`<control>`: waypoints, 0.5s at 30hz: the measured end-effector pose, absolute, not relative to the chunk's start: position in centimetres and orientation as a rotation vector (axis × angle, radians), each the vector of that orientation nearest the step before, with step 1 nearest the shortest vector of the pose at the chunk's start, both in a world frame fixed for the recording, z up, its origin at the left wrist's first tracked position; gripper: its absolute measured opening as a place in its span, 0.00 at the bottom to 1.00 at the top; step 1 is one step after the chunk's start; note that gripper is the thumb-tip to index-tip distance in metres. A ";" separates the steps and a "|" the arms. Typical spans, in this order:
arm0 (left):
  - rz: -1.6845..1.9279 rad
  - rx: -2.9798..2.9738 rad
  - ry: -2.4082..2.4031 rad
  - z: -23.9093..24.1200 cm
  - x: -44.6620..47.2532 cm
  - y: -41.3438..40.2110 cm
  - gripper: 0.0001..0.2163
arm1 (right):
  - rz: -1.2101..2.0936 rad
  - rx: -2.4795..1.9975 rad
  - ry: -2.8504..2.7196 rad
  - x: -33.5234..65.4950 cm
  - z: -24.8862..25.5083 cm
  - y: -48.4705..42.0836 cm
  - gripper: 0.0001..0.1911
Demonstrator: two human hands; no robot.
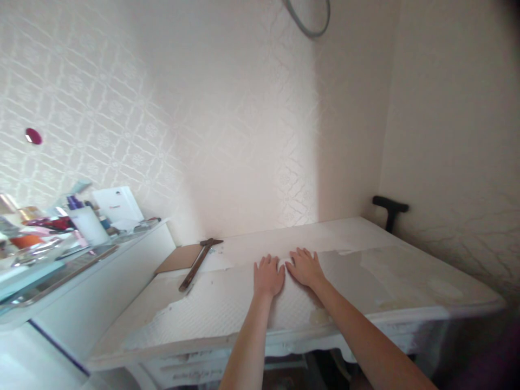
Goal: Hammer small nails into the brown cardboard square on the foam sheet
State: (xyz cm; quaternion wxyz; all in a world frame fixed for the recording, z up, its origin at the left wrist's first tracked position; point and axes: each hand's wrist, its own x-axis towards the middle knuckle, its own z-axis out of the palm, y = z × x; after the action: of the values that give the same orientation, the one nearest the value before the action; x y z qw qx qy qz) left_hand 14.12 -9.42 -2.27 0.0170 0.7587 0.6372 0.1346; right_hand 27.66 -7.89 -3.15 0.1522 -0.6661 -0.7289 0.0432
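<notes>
Both palms lie on a white table [414, 271] that stands against the wall. My left hand [268, 276] rests flat with its fingers spread, pressing on a pale textured sheet [203, 309] that covers part of the tabletop. Close beside it, my right hand [305, 267] also lies flat, fingers apart and thumb toward the left one. Neither hand holds anything. A hammer [196, 265] with a wooden handle lies to the left of my hands, its dark head at the far end. Under and beside it is a brown board [177, 258].
At left, a white cabinet [122, 287] stands higher than the table, crowded with a white bottle [89, 225], a white box [117, 205] and small items. A black T-shaped handle [390, 208] rises behind the table at right. A grey cable loop [311, 32] hangs above.
</notes>
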 end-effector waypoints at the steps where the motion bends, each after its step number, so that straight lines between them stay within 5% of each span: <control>1: 0.420 2.354 1.981 -2.3 14.1 -9.4 0.23 | 0.123 -1.910 -2.091 27.7 -3.2 -7.9 0.29; 15: 0.411 2.354 1.984 -2.2 14.1 -9.5 0.23 | 0.139 -1.911 -2.093 27.7 -3.1 -7.9 0.29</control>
State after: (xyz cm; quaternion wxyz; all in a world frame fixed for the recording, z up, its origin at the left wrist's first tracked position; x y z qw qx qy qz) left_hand 14.13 -9.46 -2.21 0.0180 0.7578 0.6387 0.1325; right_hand 27.68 -7.89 -3.14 0.1516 -0.6658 -0.7290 0.0483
